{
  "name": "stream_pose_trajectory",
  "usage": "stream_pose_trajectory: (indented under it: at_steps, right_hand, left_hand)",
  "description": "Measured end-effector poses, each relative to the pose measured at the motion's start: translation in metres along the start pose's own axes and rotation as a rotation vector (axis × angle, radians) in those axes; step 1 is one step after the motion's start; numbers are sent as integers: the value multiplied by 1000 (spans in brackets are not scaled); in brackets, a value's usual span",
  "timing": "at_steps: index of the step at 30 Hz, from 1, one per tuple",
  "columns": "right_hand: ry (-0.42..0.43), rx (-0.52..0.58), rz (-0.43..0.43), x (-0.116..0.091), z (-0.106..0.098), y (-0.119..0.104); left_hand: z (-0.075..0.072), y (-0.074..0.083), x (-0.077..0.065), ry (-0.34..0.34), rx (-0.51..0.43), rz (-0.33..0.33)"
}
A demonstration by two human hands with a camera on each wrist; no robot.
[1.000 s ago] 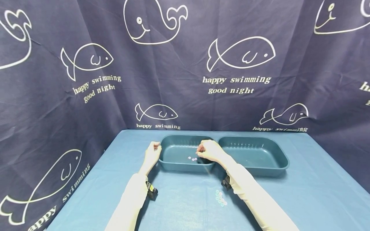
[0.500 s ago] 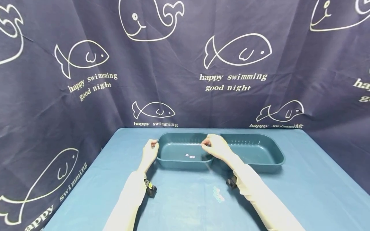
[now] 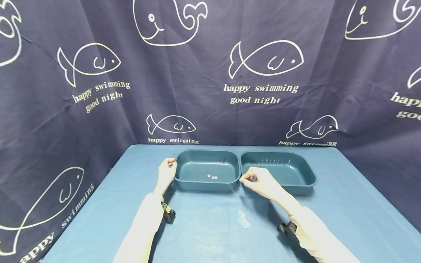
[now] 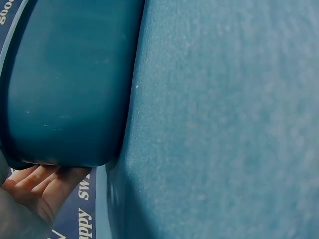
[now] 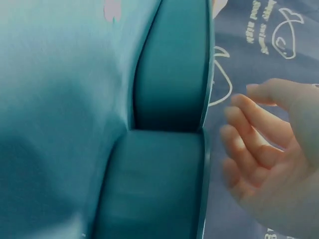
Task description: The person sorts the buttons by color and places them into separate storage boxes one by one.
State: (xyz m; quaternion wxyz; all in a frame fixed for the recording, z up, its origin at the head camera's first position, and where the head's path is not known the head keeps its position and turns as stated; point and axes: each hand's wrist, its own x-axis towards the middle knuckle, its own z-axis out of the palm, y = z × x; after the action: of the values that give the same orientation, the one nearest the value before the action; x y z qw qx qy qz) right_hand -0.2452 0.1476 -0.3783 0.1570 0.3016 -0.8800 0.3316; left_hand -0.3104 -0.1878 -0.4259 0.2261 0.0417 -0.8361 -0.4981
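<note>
Along the left end of a teal plastic bin (image 3: pixel 205 186), my left hand (image 3: pixel 166 174) rests its fingers against the outer wall. In the left wrist view its fingers (image 4: pixel 52 184) reach up to the end of that bin. Three small pink discs (image 3: pixel 213 177) with darker centres lie on the bin floor. My right hand (image 3: pixel 263 182) hovers in front of where the two bins meet, thumb and index fingertips close together. Nothing shows between those fingers in the right wrist view, and the other fingers (image 5: pixel 249 144) bend loosely.
A second teal bin (image 3: pixel 300 189) stands end to end with the first, on its right. Several small pale green and pink discs (image 3: pixel 243 220) lie clustered on the blue tablecloth (image 3: pixel 197 233) nearer the front. Behind everything hangs a navy fish-print curtain (image 3: pixel 210 73).
My right hand has come up from inside the left bin, passed over its right end and moved toward the front right. My left hand stays at the bin. The head view has shifted slightly.
</note>
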Motion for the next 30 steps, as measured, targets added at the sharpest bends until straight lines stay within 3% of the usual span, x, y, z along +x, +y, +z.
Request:
stream_pose_trajectory:
  at_steps: [5, 14, 23, 30]
  right_hand:
    - [-101, 79, 3, -19, 0, -7]
    - [-348, 116, 2, -47, 6, -15]
    - [-406, 88, 12, -62, 11, -11]
    - [-383, 0, 15, -67, 11, -13]
  left_hand:
    - [1, -1, 1, -8, 15, -15]
    - [-1, 1, 0, -22, 4, -34]
    - [-3, 1, -1, -56, -21, -57]
    - [-2, 1, -2, -46, -20, -57]
